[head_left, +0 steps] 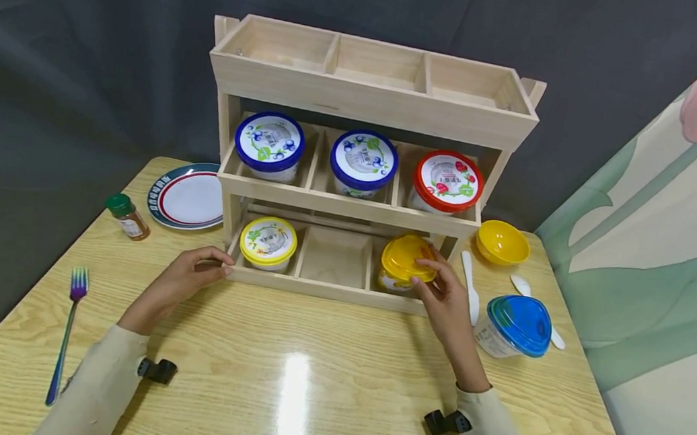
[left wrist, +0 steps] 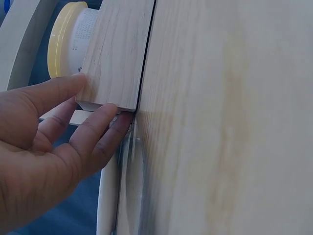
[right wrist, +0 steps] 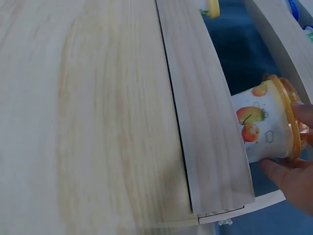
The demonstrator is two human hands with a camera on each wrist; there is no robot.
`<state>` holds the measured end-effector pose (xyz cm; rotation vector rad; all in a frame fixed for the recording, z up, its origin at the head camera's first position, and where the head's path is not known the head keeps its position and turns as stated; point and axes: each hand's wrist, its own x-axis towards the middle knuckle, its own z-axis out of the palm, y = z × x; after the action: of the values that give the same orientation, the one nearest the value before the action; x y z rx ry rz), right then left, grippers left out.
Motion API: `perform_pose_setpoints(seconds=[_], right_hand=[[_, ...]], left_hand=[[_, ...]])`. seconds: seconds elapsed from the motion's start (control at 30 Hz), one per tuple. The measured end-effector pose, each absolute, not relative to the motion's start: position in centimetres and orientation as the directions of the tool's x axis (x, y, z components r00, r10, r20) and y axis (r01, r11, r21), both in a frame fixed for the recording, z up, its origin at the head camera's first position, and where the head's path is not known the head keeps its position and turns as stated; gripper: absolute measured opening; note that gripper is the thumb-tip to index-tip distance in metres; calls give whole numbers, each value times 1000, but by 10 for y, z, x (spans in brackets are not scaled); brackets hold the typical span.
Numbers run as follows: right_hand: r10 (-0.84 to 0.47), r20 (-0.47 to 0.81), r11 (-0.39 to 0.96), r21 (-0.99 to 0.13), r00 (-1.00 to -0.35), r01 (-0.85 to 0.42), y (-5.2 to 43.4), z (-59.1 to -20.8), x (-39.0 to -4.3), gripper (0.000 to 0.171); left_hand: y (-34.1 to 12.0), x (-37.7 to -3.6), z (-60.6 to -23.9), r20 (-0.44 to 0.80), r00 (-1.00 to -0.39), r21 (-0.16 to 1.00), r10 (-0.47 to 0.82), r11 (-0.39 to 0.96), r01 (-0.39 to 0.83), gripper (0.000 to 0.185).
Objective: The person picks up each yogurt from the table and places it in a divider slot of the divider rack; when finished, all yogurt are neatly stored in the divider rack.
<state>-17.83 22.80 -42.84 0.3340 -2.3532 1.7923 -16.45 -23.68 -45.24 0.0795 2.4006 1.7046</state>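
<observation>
A three-tier wooden rack (head_left: 372, 115) stands on the table. My right hand (head_left: 445, 293) grips an orange-lidded tub with fruit pictures (head_left: 407, 259) in the right compartment of the bottom tier; the right wrist view shows fingers (right wrist: 293, 181) at its lid and side. My left hand (head_left: 189, 277) holds the left front corner of the bottom tier, its fingertips against the board's end in the left wrist view. Beside it, a yellow-lidded tub (head_left: 268, 242) sits in the left compartment. Two blue-lidded tubs, left (head_left: 270, 144) and middle (head_left: 363, 161), and a red-lidded tub (head_left: 448, 182) occupy the middle tier.
Left of the rack are a plate (head_left: 192, 196), a green-capped spice jar (head_left: 128, 217) and a fork (head_left: 69, 329). On the right lie a yellow bowl (head_left: 502, 243), a blue-lidded container (head_left: 517, 326), a white plastic knife (head_left: 470, 286) and a white spoon (head_left: 521, 285).
</observation>
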Motion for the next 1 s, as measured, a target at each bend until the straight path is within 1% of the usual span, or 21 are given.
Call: perform_pose_setpoints(seconds=[0.13,0.23,0.4,0.6,0.67,0.8,0.9,1.0], right_hand=[[-83,250,278,-924,-965,-263,228,-432,-179,32],[-80,257,310,-912,-963,-269,230,-433,-180,37],[-54,300,422,-857,-952,-294,234,-432,-177,45],[-28,360,504,-800,-932,-324,238,-424,-164,39],[-38,410,555,-750,-911,-360,240,-425,-157,37],[-95,514,655,-613,-853,-442,245,-426,-143,37],[-130,582,684,-534,-803,-497,250,-424,-133,40],[-128,636,699,-486,-761,-524,256,-419,-124,43]], left_hand=[[-236,-165,-453,-126,-980,940,152,333,-70,28],[-236,-165,-453,-126,-980,941,152,331,-70,29],[-236,-165,-454,-128,-979,942,156,329,-71,30],[-236,-166,-454,-127,-980,942,154,328,-70,30],[-236,-166,-454,-125,-980,942,154,329,-68,30],[-236,-165,-454,-129,-980,940,151,332,-73,30],[-236,-165,-454,-136,-980,939,144,335,-81,30],[-235,-165,-453,-140,-980,938,139,335,-87,30]])
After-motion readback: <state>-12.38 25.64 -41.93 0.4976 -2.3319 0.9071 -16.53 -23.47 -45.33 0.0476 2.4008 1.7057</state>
